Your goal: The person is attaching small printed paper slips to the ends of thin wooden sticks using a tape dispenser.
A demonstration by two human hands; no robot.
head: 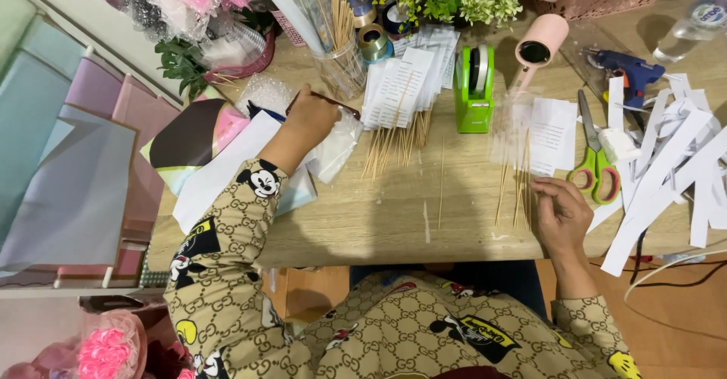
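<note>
Here, thin wooden skewers (pixel 519 190) are being touched by the loosely curled right hand (pixel 562 214) at right centre of the desk (pixel 379 212). A clear plastic sleeve (pixel 333 148) is being pinched by the left hand (pixel 310 118), upper centre-left. Green scissors (pixel 594 159) are lying just beside the skewers.

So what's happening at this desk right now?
A person sits at a wooden desk strewn with craft supplies. Their left hand reaches toward small clear bags at the left, while the right hand rests on thin wooden skewers. A green tape dispenser and scissors lie nearby.
</note>
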